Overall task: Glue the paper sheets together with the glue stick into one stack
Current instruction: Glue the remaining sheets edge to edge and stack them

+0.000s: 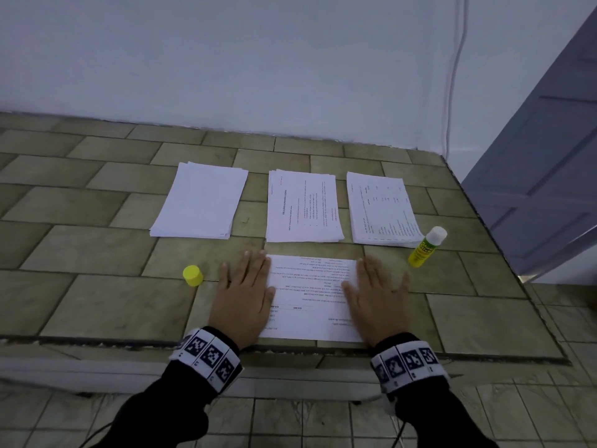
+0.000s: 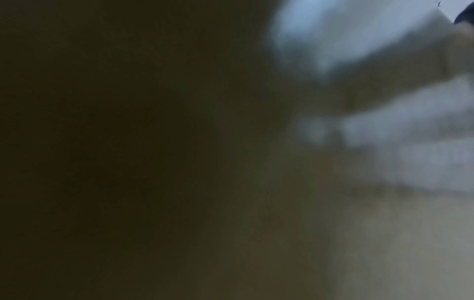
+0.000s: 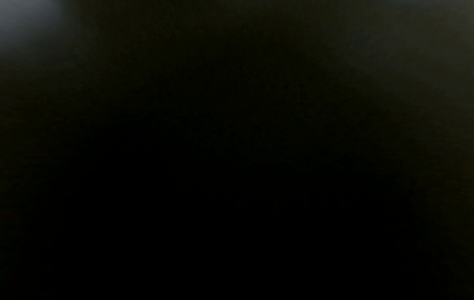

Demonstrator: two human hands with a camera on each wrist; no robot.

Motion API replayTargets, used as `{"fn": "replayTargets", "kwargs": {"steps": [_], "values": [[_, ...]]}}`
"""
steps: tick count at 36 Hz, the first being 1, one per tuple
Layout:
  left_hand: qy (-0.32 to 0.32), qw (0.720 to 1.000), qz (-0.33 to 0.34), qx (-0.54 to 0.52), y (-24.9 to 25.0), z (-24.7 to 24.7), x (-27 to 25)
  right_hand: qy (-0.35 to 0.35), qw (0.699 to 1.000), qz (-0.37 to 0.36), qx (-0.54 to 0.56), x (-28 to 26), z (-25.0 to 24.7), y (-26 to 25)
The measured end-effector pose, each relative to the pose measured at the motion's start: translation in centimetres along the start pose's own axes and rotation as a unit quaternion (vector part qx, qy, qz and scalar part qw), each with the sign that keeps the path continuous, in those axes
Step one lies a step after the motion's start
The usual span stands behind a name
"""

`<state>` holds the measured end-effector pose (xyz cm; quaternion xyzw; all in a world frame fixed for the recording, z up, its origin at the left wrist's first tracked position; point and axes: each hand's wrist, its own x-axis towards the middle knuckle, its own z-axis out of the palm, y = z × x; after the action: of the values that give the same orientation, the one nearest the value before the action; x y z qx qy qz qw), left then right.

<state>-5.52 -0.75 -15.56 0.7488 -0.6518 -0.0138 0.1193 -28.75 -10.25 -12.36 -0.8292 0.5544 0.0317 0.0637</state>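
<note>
A printed sheet [image 1: 311,295] lies near the front edge of the tiled table [image 1: 97,305]. My left hand [image 1: 245,292] lies flat with straight fingers on its left edge. My right hand [image 1: 376,295] lies flat on its right edge. The yellow glue stick [image 1: 426,247] stands uncapped to the right, beyond my right hand. Its yellow cap [image 1: 193,275] sits on the table left of my left hand. Both wrist views are dark and blurred and show no detail.
Three paper stacks lie in a row behind the sheet: a blank one [image 1: 202,200] at left, a printed one [image 1: 303,206] in the middle, another printed one [image 1: 382,210] at right. A white wall stands behind and a grey door [image 1: 549,156] at right.
</note>
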Motion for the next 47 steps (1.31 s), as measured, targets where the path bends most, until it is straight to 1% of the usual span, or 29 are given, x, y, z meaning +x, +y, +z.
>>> {"fn": "replayTargets", "kwargs": {"steps": [2, 3, 5, 7, 9, 10, 11, 14, 17, 19, 24, 28, 31, 33, 34, 35, 37, 41, 43, 47], "values": [[0.002, 1.0, 0.0, 0.001, 0.1, 0.0, 0.0, 0.015, 1.0, 0.015, 0.004, 0.1, 0.1, -0.9], [0.004, 1.0, -0.001, 0.001, 0.1, 0.0, 0.0, 0.024, 1.0, 0.003, 0.005, -0.1, 0.1, -1.7], [0.003, 1.0, 0.0, 0.002, 0.1, 0.1, 0.0, 0.041, 0.998, -0.045, 0.007, -0.7, 0.0, -3.8], [-0.002, 1.0, 0.0, 0.01, 0.1, 0.1, 0.0, 0.027, 0.993, -0.114, 0.015, -1.1, 0.1, -6.3], [-0.006, 1.0, 0.005, 0.017, 0.1, 0.1, 0.0, -0.012, 0.986, -0.168, 0.019, -1.2, 0.3, -8.5], [-0.01, 1.0, 0.007, 0.019, 0.0, 0.1, 0.0, -0.032, 0.984, -0.174, 0.016, -1.3, 0.1, -9.3], [-0.013, 1.0, 0.01, 0.02, 0.0, 0.2, 0.0, -0.033, 0.983, -0.177, 0.014, -1.3, 0.4, -9.8], [-0.009, 1.0, 0.011, 0.022, -0.1, 0.2, 0.0, -0.048, 0.982, -0.179, 0.03, -1.1, 1.2, -9.6], [-0.007, 1.0, 0.011, 0.021, 0.0, 0.0, 0.0, -0.027, 0.979, -0.197, 0.036, -0.9, 1.3, -7.6], [-0.007, 1.0, 0.009, 0.024, 0.0, -0.1, 0.1, -0.018, 0.982, -0.182, 0.036, -0.7, 1.1, -5.8], [-0.014, 1.0, 0.003, 0.01, 0.1, -0.4, 0.0, -0.018, 0.995, -0.099, 0.016, -0.5, 0.2, -1.0], [-0.021, 1.0, 0.002, 0.016, 0.2, -0.4, 0.1, -0.041, 0.997, -0.059, 0.011, -0.3, -0.2, 1.6], [-0.027, 0.999, 0.001, 0.021, 0.2, -0.5, 0.1, -0.062, 0.997, -0.009, 0.036, -0.4, -1.6, 2.7], [-0.028, 0.999, 0.0, 0.02, 0.3, -0.6, 0.0, -0.062, 0.996, 0.03, 0.057, -0.7, -3.3, 3.5], [-0.029, 0.999, -0.001, 0.02, 0.4, -0.7, 0.1, -0.058, 0.996, 0.034, 0.059, -1.0, -4.2, 3.7], [-0.03, 0.999, 0.0, 0.021, 0.4, -0.8, 0.1, -0.052, 0.996, 0.028, 0.061, -1.2, -5.1, 3.9], [-0.033, 0.999, 0.002, 0.025, 0.5, -0.8, 0.1, -0.043, 0.996, -0.009, 0.077, -1.5, -6.6, 4.0], [-0.056, 0.998, -0.005, 0.031, 0.4, -0.8, 0.1, -0.086, 0.987, -0.09, 0.099, -0.3, -7.8, 2.7], [-0.066, 0.997, -0.011, 0.03, 0.4, -0.8, 0.0, -0.103, 0.986, -0.102, 0.085, 0.9, -7.6, 1.6], [-0.069, 0.997, -0.018, 0.021, 0.5, -0.8, 0.0, -0.115, 0.989, -0.092, 0.024, 3.0, -6.5, 0.1]]}}
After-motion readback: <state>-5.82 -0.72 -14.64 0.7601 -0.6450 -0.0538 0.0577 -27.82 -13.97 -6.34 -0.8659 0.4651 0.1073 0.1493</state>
